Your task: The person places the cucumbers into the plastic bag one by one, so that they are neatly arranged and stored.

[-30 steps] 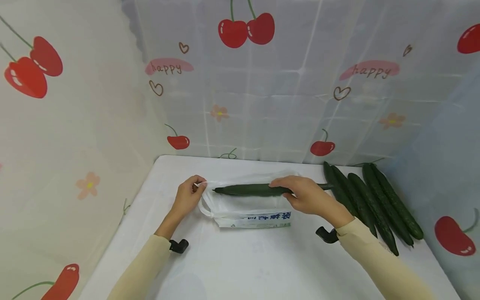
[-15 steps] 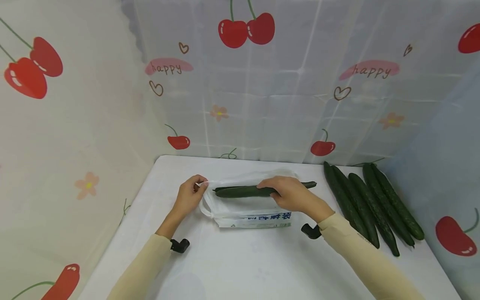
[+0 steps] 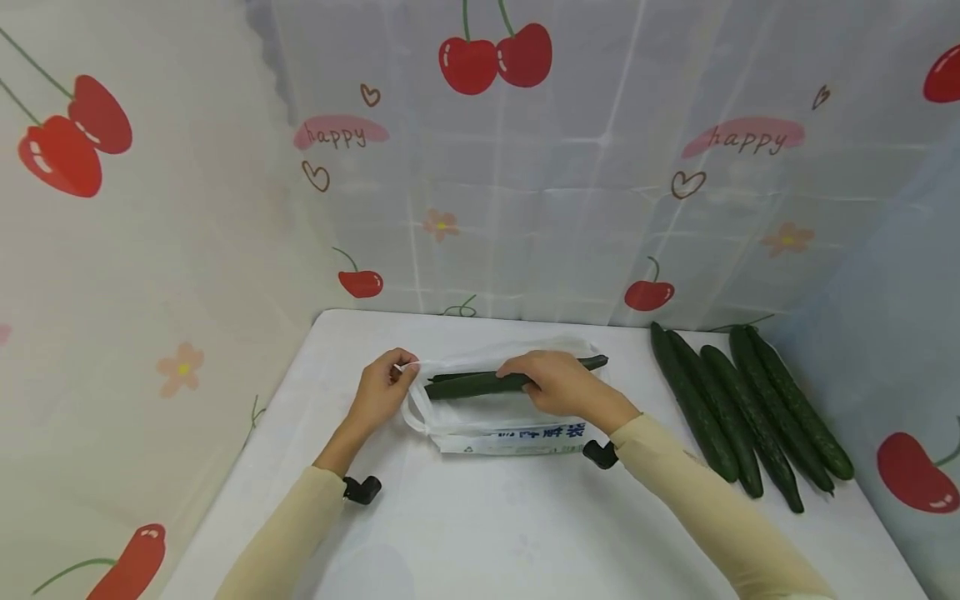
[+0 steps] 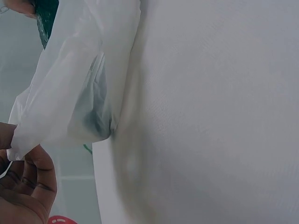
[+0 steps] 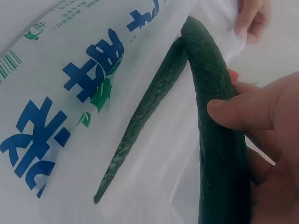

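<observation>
My left hand (image 3: 384,390) pinches the edge of a white plastic bag (image 3: 517,421) printed with blue characters; the left wrist view shows fingertips at its rim. In my right hand (image 3: 558,383) is a dark green cucumber (image 3: 472,385), gripped around its middle with the thumb on top. It slants over the bag, one end pointing left and the other (image 3: 596,362) sticking out past the right hand. A second cucumber (image 5: 140,126) lies beside it against the white film. Through the bag wall, the left wrist view shows a dark shape (image 4: 96,109).
Several cucumbers (image 3: 742,408) lie side by side on the white table (image 3: 480,517) at the right. A cherry-printed sheet (image 3: 525,208) hangs behind the table, and more printed sheeting stands at both sides. Each wrist carries a small black camera.
My right hand has moved left with the cucumber, whose right end has drawn left and tilted up. A second cucumber has come into view behind it. The left hand has stayed at the bag's edge.
</observation>
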{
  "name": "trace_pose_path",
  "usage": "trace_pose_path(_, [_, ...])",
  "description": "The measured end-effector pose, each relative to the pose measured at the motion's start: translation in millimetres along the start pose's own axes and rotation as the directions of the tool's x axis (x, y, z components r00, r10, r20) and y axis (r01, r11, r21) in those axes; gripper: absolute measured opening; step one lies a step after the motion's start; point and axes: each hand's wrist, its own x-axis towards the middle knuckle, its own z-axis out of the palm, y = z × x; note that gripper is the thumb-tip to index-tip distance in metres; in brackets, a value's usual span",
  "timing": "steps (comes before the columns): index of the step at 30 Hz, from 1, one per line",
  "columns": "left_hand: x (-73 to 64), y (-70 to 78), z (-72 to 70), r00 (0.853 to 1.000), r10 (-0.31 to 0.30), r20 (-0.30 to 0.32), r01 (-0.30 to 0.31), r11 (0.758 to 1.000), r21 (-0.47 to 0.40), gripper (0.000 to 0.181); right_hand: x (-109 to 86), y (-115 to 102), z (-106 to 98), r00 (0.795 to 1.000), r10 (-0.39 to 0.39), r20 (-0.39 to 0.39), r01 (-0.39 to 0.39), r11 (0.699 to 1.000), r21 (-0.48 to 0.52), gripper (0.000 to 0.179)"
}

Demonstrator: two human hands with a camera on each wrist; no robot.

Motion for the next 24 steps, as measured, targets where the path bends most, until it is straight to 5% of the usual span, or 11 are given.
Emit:
trace_pose_path(16, [0.7,3.9,0.1,1.0,0.022,-0.013,-0.023,1.0,-0.014,0.009,15.8,-6,-1,0.983,0.091,0.159,-0.095,0.995,0.016,0.049])
trace_pose_path(24, [1.1,4.8,-0.5,1.0,0.006,-0.011,-0.006,1.0,-0.009,0.01,7.7,10,8,0.982,0.116,0.15,-0.115,0.993,-0.018,0.045])
